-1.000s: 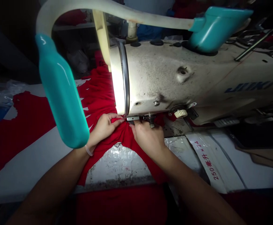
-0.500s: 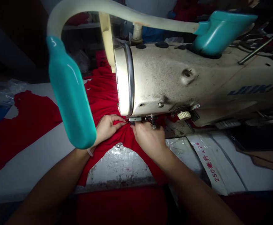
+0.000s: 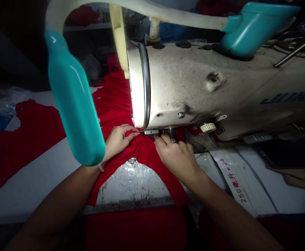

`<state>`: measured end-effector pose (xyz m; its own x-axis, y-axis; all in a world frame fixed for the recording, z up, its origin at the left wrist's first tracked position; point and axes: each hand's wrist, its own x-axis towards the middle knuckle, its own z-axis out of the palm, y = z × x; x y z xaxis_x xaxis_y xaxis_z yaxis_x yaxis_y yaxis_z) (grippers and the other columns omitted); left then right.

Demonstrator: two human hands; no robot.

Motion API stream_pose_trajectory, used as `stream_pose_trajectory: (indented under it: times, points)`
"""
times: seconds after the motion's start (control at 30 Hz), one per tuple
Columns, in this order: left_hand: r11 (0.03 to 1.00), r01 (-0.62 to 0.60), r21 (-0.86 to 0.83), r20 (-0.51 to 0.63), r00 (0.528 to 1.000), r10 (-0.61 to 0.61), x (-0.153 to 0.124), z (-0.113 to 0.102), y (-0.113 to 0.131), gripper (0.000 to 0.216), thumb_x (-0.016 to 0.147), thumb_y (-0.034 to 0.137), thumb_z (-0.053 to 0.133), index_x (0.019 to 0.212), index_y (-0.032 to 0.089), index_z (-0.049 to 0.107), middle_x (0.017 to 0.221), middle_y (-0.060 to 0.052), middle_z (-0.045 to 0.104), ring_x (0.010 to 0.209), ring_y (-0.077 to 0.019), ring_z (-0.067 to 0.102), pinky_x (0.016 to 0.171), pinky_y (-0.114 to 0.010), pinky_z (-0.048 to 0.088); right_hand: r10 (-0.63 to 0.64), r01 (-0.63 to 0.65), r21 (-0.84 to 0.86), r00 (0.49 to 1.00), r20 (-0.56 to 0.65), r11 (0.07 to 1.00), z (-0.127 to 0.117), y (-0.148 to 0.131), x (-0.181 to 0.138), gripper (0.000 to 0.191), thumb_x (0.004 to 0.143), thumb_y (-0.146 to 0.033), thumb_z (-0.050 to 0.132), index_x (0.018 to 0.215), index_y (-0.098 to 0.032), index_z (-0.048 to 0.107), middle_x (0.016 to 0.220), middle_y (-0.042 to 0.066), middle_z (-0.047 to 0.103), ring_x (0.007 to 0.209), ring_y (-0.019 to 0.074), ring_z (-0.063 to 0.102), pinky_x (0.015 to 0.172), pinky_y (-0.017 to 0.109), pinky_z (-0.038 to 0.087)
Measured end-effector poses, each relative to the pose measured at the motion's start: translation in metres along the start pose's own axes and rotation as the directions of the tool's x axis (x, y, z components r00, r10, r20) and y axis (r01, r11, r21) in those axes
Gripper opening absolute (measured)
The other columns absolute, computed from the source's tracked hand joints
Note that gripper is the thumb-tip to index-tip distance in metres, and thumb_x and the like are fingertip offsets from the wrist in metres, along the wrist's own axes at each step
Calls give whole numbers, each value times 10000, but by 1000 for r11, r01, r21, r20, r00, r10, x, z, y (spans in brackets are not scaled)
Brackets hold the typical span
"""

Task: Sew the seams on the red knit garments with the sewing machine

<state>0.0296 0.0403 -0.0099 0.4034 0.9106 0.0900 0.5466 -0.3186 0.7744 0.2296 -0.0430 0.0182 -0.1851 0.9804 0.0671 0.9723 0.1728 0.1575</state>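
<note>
Left hand (image 3: 118, 140), fingers pinching red knit fabric (image 3: 144, 153) beside sewing-machine presser foot (image 3: 151, 132); right hand (image 3: 175, 157), fingers spread flat on fabric; stitching progress hidden.

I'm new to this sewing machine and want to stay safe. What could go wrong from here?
Two likely risks. The fingertips of your left hand sit very close to the sewing machine's metal foot, so they could get caught. The red cloth is bunched near your right hand, so a fold might get stitched in.
</note>
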Motion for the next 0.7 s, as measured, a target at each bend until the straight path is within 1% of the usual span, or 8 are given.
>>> stream_pose_trajectory:
  times: [0.07, 0.13, 0.27, 0.37, 0.47, 0.57, 0.7]
  points:
    - [999, -36, 13, 61, 998, 35, 0, -2, 0, 263, 910, 367, 593, 1013, 196, 764, 1052, -62, 752, 981, -222, 690, 940, -328, 518, -3, 3, -4, 1000, -26, 1000, 0, 2, 1, 399, 976, -185, 403, 1294, -239, 638, 933, 101, 724, 615, 151, 627, 551, 266, 281]
    - [997, -57, 49, 109, 993, 51, -1, -5, 0, 262, 918, 365, 586, 1019, 209, 772, 1047, -60, 755, 984, -224, 693, 932, -321, 518, -27, 27, -4, 998, -63, 1000, -1, 2, 2, 389, 972, -182, 411, 1261, -238, 666, 900, 88, 725, 591, 140, 611, 537, 274, 238]
    - [991, -85, 99, 130, 989, 72, -2, -7, 3, 241, 922, 326, 583, 1019, 217, 775, 1036, -58, 758, 969, -225, 696, 892, -313, 525, -63, 61, -20, 987, -146, 998, -2, -2, 7, 373, 957, -154, 429, 1203, -208, 704, 875, 71, 722, 550, 131, 587, 508, 310, 172]
    - [989, -92, 112, 111, 991, 79, -2, -6, 4, 249, 927, 339, 580, 1025, 219, 775, 1021, -60, 758, 941, -220, 697, 874, -309, 527, -58, 52, -33, 980, -190, 998, -3, -6, 8, 387, 956, -116, 398, 1161, -189, 719, 830, 64, 711, 538, 131, 580, 503, 325, 159]
    - [989, -93, 112, 84, 993, 84, -2, -5, 6, 260, 929, 361, 580, 1019, 214, 775, 1007, -57, 756, 921, -215, 691, 870, -306, 522, -68, 62, -34, 980, -185, 997, -4, -9, 9, 396, 952, -96, 385, 1157, -176, 713, 824, 62, 706, 531, 131, 568, 504, 326, 168]
    - [985, -91, 144, 41, 995, 86, -1, -5, 7, 243, 925, 347, 586, 999, 214, 775, 980, -43, 751, 898, -210, 678, 861, -309, 516, -73, 70, -26, 986, -152, 997, -6, -10, 11, 404, 947, -81, 381, 1173, -167, 704, 852, 63, 711, 559, 138, 576, 505, 328, 189]
    - [978, -99, 184, -60, 992, 112, 0, -3, 3, 197, 912, 272, 590, 976, 213, 767, 947, -27, 742, 864, -192, 671, 832, -284, 508, -77, 78, 22, 995, -64, 997, -8, -9, 14, 421, 953, -70, 347, 1155, -175, 701, 909, 58, 717, 701, 169, 631, 529, 331, 254]
